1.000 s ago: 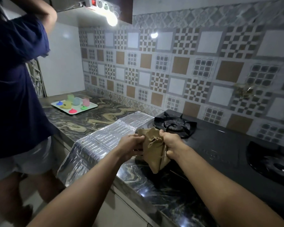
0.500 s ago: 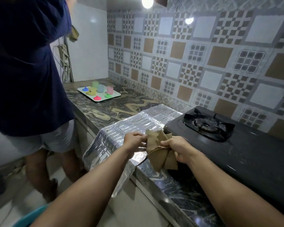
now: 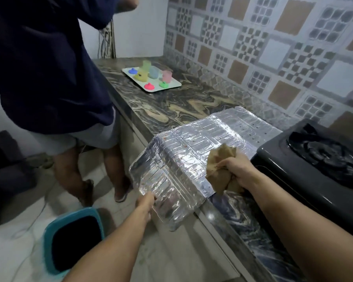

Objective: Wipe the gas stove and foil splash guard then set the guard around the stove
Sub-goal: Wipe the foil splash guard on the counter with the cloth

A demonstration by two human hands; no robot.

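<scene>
A marbled stone counter (image 3: 171, 104) is running along a patterned tile wall (image 3: 273, 47), extending ahead of both hands. The foil splash guard (image 3: 192, 147) is lying partly flat on this counter, directly under and ahead of the right hand, with its near panel hanging past the counter edge toward the left hand. The black gas stove (image 3: 314, 165) is sitting just right of the right hand, touching the guard's right edge. A white tray (image 3: 171, 87) carrying small coloured cups is resting well beyond the hands. A blue-rimmed bin (image 3: 49, 241) is standing on the floor to the left of the left forearm. A second person (image 3: 49, 68) in a dark shirt is standing further left.

The left hand (image 3: 146, 202) is gripping the lower edge of the overhanging panel, fingers closed on it. The right hand (image 3: 235, 171) is clenching a bunched brown cloth (image 3: 218, 161) and pressing it against the guard near the fold.

The stove is being cut off by the right frame edge. Small brownish specks on the foil are showing, but their nature cannot be determined.
</scene>
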